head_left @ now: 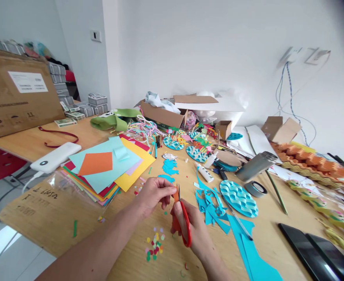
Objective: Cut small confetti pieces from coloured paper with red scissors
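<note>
My right hand (194, 222) is closed round red-handled scissors (186, 224), their blades pointing away from me. Between the fingertips of my left hand (157, 193) is a small piece of orange paper (176, 194), pinched right beside the blades. More orange shows below, near the right fingers; whether it is the same piece I cannot tell. Under the hands lies a scatter of small coloured paper dots (154, 246). Blue paper cut-outs (169, 167) lie just beyond the left hand. Blue paper scraps (210, 207) are to the right of the scissors.
Left of my hands is a stack of coloured paper (98, 177), near a white power bank (56, 157). On the right are a blue patterned oval (238, 198), a tape roll (256, 189), a metal flask (256, 166) and dark phones (309, 249). Boxes (163, 113) stand along the wall.
</note>
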Demonstrator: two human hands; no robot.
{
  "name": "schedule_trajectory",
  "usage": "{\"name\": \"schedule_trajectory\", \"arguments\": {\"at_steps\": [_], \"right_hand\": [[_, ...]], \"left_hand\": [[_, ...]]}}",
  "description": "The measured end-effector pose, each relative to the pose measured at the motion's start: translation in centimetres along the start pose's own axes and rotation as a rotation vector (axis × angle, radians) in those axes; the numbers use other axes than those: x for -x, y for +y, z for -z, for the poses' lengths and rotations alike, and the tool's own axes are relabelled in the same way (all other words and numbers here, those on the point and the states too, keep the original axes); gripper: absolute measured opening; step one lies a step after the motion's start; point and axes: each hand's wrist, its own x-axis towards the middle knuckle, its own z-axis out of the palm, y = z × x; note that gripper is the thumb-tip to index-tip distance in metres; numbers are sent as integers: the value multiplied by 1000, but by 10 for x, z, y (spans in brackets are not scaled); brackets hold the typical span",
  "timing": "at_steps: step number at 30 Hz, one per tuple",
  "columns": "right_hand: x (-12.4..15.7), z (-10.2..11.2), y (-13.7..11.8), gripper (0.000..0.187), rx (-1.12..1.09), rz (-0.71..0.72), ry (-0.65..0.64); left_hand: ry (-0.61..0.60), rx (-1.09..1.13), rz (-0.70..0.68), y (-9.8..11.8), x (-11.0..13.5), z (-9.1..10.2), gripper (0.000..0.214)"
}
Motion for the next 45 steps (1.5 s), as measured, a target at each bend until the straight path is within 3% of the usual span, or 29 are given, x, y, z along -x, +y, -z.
{"name": "schedule_trajectory", "arguments": {"at_steps": [12, 28, 45], "right_hand": [[-1, -1, -1, 46, -11, -31, 17], [-5, 0, 14, 44, -31, 39, 27], [-5, 1, 11, 45, -38, -9, 36]], "left_hand": [[-33, -24, -14, -4, -2, 2, 17], [-20, -11, 19, -4, -4, 3, 18], [-25, -19, 15, -5, -5, 4, 21]]}}
